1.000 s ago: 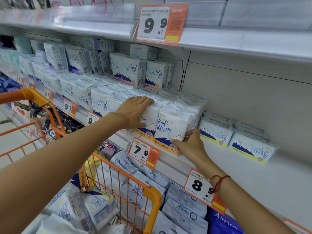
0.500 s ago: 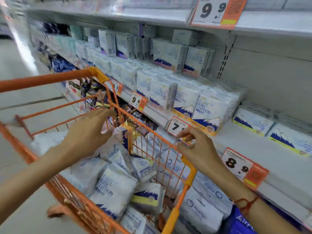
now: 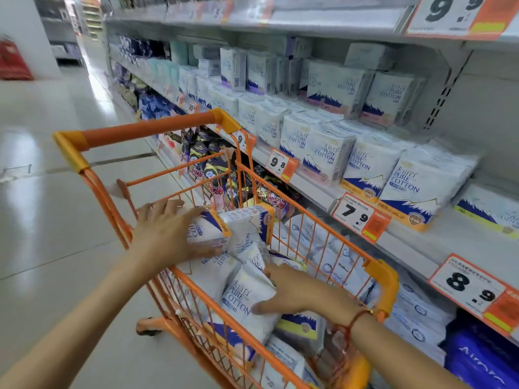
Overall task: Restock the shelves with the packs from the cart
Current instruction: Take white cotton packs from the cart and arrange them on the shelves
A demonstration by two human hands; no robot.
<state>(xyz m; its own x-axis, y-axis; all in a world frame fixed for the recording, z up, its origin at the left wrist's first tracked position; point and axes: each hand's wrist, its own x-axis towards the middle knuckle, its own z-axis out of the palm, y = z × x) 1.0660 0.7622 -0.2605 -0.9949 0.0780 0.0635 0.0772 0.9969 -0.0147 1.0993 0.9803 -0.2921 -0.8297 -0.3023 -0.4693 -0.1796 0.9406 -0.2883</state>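
Observation:
An orange wire cart (image 3: 383,279) holds several white "Pure Cotton" packs. Inside it, my left hand (image 3: 165,231) grips one white pack with a blue and orange edge (image 3: 207,228) near the cart's top. My right hand (image 3: 300,293) holds another white pack (image 3: 247,296) lower in the cart, thumb on its front and fingers behind it. The shelf (image 3: 438,234) to the right carries rows of the same packs (image 3: 415,186), with a bare stretch in front of the flat packs at the far right.
Orange price tags (image 3: 359,217) hang along the shelf edge. Lower shelves behind the cart hold dark and blue packs (image 3: 477,357). A shiny tiled aisle floor (image 3: 56,220) spreads to the left, with a white pillar and a red object (image 3: 14,60) at the far left.
Both hands left the shelf and dropped into the cart. The left hand now grips a pack near the top, and the right hand has taken hold of a lower pack. The view swung left.

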